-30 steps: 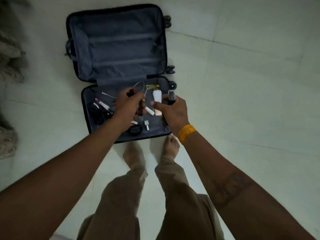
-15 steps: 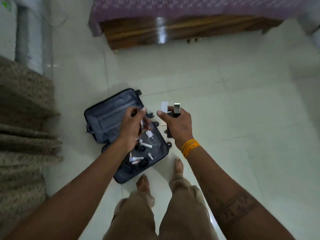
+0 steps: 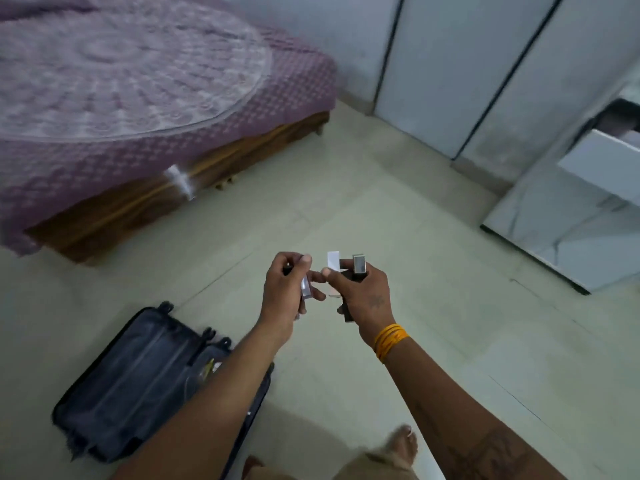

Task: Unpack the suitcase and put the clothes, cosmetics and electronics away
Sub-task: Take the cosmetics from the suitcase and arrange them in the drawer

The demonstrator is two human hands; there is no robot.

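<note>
Pale floor tiles (image 3: 433, 237) lie beneath both hands. Small cosmetic tubes (image 3: 358, 268) are held upright in the right hand (image 3: 360, 296), another (image 3: 306, 285) pinched in the left hand (image 3: 284, 292). Light, rigid, probably slippery; mid-body holds suit them. The suitcase (image 3: 138, 382) lies open behind.

Pale tiled floor (image 3: 398, 209) with thin grout lines, dim flat light. Wooden bed (image 3: 145, 202) far up-left of the grip, purple patterned bedspread (image 3: 138, 81) hanging over its edge. White wardrobe doors (image 3: 467, 64) up-right with dark seams. Marble-look drawer unit (image 3: 571, 220) right, one drawer (image 3: 609, 157) pulled open.
</note>
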